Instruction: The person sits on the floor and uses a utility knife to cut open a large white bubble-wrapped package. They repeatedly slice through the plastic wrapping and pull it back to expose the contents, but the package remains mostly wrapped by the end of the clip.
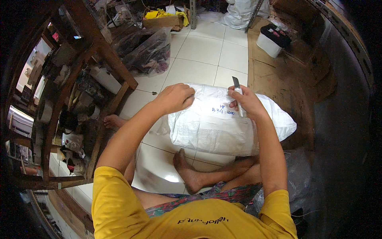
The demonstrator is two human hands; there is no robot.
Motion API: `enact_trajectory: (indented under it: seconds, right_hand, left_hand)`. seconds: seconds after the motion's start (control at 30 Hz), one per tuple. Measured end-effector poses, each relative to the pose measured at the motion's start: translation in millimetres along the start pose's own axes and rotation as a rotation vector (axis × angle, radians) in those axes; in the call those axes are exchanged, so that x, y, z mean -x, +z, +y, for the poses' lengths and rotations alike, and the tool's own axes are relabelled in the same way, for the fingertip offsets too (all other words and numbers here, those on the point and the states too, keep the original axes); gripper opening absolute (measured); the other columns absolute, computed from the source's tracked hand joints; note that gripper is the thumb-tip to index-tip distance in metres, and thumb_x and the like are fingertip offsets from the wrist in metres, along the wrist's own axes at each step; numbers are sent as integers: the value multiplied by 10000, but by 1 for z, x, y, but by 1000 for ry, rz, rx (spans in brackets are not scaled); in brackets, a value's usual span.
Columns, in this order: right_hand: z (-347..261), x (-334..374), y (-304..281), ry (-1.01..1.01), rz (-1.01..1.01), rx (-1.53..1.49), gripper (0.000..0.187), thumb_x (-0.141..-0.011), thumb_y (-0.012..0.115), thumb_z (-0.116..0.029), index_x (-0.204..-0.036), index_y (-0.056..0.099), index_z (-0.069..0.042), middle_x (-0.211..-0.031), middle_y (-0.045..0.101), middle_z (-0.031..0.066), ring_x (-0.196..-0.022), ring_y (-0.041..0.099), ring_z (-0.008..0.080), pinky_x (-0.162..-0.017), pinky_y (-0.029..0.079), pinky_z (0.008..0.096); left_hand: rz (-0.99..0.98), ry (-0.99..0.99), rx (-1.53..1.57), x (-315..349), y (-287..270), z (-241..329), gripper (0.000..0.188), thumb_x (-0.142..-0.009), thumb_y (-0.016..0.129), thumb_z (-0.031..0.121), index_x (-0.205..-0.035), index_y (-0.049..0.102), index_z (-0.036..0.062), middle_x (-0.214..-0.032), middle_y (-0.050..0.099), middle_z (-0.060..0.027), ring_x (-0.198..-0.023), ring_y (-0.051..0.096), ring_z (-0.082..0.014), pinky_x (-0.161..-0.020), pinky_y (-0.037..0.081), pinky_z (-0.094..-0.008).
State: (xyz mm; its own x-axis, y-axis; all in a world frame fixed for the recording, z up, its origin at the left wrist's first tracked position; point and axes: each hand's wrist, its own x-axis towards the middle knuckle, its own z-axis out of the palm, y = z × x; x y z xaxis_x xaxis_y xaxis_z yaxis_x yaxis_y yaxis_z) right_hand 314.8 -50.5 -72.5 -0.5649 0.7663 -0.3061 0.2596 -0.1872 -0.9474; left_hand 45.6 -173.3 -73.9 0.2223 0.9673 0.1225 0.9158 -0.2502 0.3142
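Observation:
A stuffed white woven sack point(215, 129) with blue handwriting lies on its side on the floor, just beyond my crossed legs. At its far left corner my left hand point(177, 97) is closed, with the fingers curled against the sack's edge; whether they pinch the cloth is hidden. My right hand point(248, 102) grips a utility knife point(238, 89) over the right half of the sack. The knife's dark blade points up and away from me, and its pale handle runs down through my fingers. To the right the sack narrows to a tapered end.
A wooden shelf point(89, 51) crowded with goods stands at left. Beyond the sack lie a clear plastic bag point(145, 51) of dark contents and a cardboard box point(161, 22) with yellow cloth. Flattened cardboard point(260, 71) and a white tub with a black lid point(270, 42) are at right.

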Motion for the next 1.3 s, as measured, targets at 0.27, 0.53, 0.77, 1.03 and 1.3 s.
enact_trajectory:
  seconds: [0.27, 0.53, 0.77, 1.03, 1.3]
  right_hand:
    - [-1, 23, -32, -2, 53, 351, 289, -945, 677, -212, -1127, 615, 4, -780, 647, 73, -623, 645, 141, -524, 510, 281]
    - [-5, 25, -19, -47, 52, 542, 251, -937, 684, -208, -1097, 619, -27, -655, 572, 5, -526, 544, 100, -474, 441, 268]
    - [15, 17, -21, -193, 94, 639, 263, -931, 691, -210, -1099, 616, -22, -651, 570, 20, -518, 531, 102, -471, 412, 275]
    - [-1, 19, -9, -109, 70, 460, 310, -905, 709, -239, -1062, 639, 19, -727, 649, 131, -565, 629, 188, -530, 490, 338]
    - [-35, -18, 71, -118, -100, 382, 361, -908, 682, -214, -1160, 605, 33, -779, 691, 139, -628, 687, 185, -553, 560, 326]
  left_hand:
    - [-55, -334, 169, 23, -9, 12, 362, -854, 622, 237, -1134, 642, 8, -1043, 658, -271, -1017, 652, -423, -923, 518, -496]
    - [-117, -260, -358, -4, -17, 37, 238, -841, 644, 217, -989, 713, 43, -919, 734, -181, -867, 726, -359, -775, 577, -475]
    - [-249, -166, -454, -31, 8, 40, 200, -879, 579, 161, -871, 746, 52, -958, 732, -180, -867, 737, -333, -744, 594, -457]
    - [-25, -27, -464, -8, 11, 18, 136, -880, 574, 111, -915, 691, 51, -932, 746, -148, -833, 747, -296, -720, 603, -421]
    - [392, -549, 61, 4, 26, -9, 282, -1008, 532, 273, -962, 655, 24, -832, 683, -244, -838, 656, -464, -767, 508, -551]
